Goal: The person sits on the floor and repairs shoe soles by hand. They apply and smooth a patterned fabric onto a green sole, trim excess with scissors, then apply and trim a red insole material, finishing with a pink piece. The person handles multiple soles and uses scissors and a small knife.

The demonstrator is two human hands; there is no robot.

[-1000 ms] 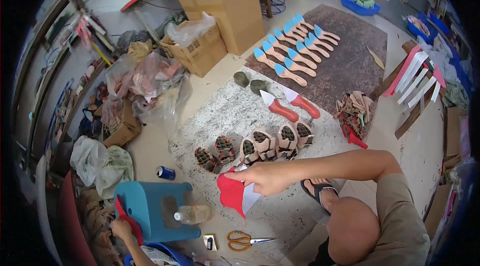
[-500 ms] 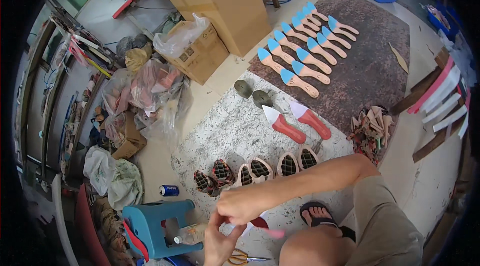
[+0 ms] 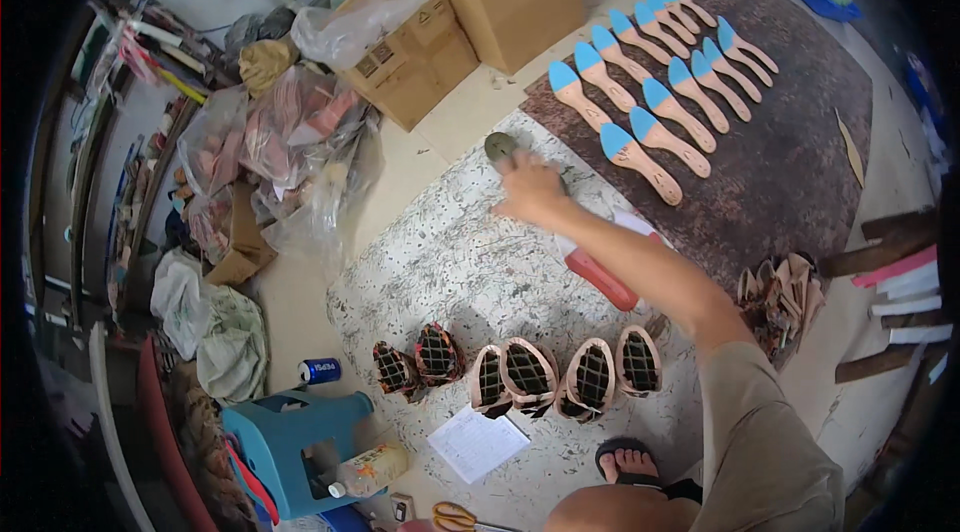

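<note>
My right hand (image 3: 530, 190), somewhat blurred, reaches out over the white, scuffed board (image 3: 430, 262) with its fingers apart. Its fingertips are at a dark green rounded block (image 3: 498, 145); whether they touch it I cannot tell. A second such block is mostly hidden behind the hand. Below my right forearm lies a red insole (image 3: 602, 279) with a pale tip, partly covered by the arm. Nearer to me stand several shoe uppers, among them a dark patterned one (image 3: 438, 353) and a pink-edged one (image 3: 530, 372) with dark criss-crossed insides. My left hand is out of view.
Insoles with blue tips (image 3: 640, 158) lie in rows on a dark mat (image 3: 800, 122). A paper sheet (image 3: 480, 444), yellow-handled scissors (image 3: 453, 516), a bottle (image 3: 372, 470), a teal stool (image 3: 270, 432) and a blue can (image 3: 320, 370) are near me. Cardboard boxes (image 3: 415, 62) stand behind.
My right hand has moved from beside my left hand, low in the view, forward to the green blocks. My left hand has left the view. The paper sheet now shows fully; the view has shifted.
</note>
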